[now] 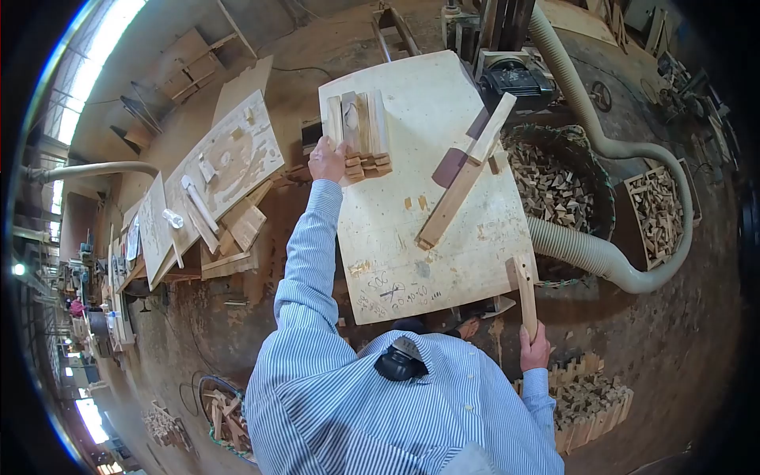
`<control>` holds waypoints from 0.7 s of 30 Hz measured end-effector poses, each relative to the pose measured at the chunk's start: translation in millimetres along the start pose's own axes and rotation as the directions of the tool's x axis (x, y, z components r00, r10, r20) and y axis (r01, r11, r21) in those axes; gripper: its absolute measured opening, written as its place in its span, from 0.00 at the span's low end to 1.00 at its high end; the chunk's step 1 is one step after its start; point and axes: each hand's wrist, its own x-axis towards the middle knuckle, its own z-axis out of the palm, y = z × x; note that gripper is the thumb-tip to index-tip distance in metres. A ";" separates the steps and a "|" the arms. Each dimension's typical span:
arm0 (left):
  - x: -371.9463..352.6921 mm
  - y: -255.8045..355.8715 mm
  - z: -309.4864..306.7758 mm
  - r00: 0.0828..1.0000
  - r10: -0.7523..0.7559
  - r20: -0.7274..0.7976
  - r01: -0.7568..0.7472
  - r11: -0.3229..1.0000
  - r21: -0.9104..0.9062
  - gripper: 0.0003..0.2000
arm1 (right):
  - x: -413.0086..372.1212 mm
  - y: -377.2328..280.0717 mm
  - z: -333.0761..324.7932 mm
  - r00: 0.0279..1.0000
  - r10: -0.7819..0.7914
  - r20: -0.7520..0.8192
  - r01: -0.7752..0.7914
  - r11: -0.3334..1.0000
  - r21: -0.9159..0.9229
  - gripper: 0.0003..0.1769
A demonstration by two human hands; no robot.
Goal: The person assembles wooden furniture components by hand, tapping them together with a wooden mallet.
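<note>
Our left hand (326, 161) presses against stacked wood blocks (362, 134) on the table (443, 261), grip unclear; our right hand (535, 348) clenches a wooden stick (526, 294) at the table's near corner, seemingly not yet placed.

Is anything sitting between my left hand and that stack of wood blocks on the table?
Nothing visible does. The left hand rests against the left side of the stack of wood blocks on the table. The long wooden bar lies off to the right, apart from both.

Two hands (326, 160) (535, 349), one stick (526, 291), one stack (360, 131)
</note>
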 end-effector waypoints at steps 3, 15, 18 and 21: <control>-6.6 -9.1 -2.9 0.997 -0.016 0.071 0.025 0.991 -0.134 0.32 | -0.7 -1.7 -0.6 1.000 0.008 0.002 -0.008 1.000 -0.001 0.25; -24.7 23.7 -5.4 0.875 0.425 0.231 -0.473 0.853 0.221 0.41 | 2.7 -1.9 3.6 1.000 -0.011 -0.028 0.011 1.000 -0.027 0.25; -33.2 22.5 4.2 0.868 0.457 0.194 -0.492 0.847 0.201 0.38 | 3.4 -1.4 3.9 1.000 0.028 -0.005 -0.028 0.999 -0.035 0.26; -36.2 27.3 -0.5 0.812 0.581 0.045 -0.577 0.790 0.210 0.39 | 2.7 -0.5 4.1 1.000 0.029 0.004 -0.029 0.999 -0.045 0.26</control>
